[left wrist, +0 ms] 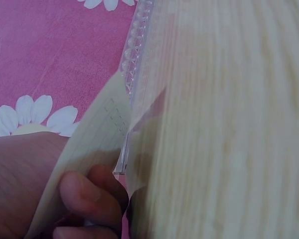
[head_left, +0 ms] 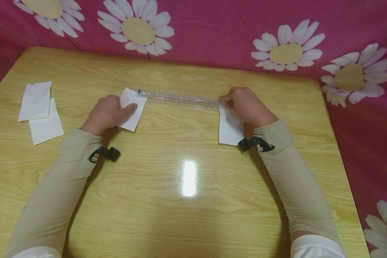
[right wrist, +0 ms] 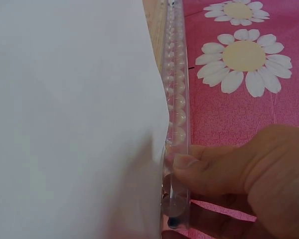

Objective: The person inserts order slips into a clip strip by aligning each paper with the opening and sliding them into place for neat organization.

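Note:
My left hand [head_left: 108, 114] grips a white slip of paper [head_left: 133, 111] with its thumb on top, and in the left wrist view faint marks show on that paper [left wrist: 107, 117]. A long clear plastic strip with rows of round bumps [head_left: 180, 98] spans the space between the hands. Its left end meets the upper edge of the left slip. At the other end my right hand [head_left: 248, 105] pinches the strip [right wrist: 178, 109], thumb on its near face. Another white slip [head_left: 229, 125] extends below the right hand; whether the fingers also hold it, I cannot tell.
Two white paper slips overlap at the table's left, the upper one [head_left: 35, 100] partly covering the lower one [head_left: 46, 123]. The wooden table [head_left: 167, 150] ends at the back against a pink cloth [head_left: 206, 32] with white flowers.

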Motion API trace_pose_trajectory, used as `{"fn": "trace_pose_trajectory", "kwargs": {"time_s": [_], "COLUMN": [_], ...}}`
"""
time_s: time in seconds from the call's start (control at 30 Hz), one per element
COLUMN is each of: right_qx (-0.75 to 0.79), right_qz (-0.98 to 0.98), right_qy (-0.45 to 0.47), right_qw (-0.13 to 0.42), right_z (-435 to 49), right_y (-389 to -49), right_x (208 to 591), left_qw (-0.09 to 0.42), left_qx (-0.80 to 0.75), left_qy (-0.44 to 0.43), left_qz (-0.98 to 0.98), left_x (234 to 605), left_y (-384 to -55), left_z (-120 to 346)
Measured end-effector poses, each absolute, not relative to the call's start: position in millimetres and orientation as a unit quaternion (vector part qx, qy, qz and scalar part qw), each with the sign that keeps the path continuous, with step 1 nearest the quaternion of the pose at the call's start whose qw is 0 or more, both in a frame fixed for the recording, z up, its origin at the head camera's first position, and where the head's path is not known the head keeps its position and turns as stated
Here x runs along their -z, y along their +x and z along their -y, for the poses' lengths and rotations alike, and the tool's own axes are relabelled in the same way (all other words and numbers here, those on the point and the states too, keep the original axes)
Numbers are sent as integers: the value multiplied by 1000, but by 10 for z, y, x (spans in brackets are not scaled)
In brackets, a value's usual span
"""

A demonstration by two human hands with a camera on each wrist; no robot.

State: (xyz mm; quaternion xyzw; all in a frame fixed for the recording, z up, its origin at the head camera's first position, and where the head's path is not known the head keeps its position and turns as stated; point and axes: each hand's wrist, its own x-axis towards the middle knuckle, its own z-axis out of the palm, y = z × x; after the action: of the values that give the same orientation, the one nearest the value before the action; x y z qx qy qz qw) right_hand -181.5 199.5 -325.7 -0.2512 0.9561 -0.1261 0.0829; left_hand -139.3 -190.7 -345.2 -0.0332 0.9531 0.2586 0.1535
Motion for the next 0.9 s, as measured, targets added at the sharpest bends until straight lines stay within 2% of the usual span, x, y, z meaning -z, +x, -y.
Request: {"fn": "trace_pose_trajectory", "kwargs": {"time_s": [0.9], "right_qx": [127], "right_qz": [-960], "right_qy": [-226], "right_qw": [107], "right_z": [-1972], "right_y": [-1806], "right_x": [3228], "left_qw": [160], "left_qx": [-255], "left_qy": [-25], "left_qz": [-953], "left_x": [3435], "left_y": [-1401], "left_z": [1815]}}
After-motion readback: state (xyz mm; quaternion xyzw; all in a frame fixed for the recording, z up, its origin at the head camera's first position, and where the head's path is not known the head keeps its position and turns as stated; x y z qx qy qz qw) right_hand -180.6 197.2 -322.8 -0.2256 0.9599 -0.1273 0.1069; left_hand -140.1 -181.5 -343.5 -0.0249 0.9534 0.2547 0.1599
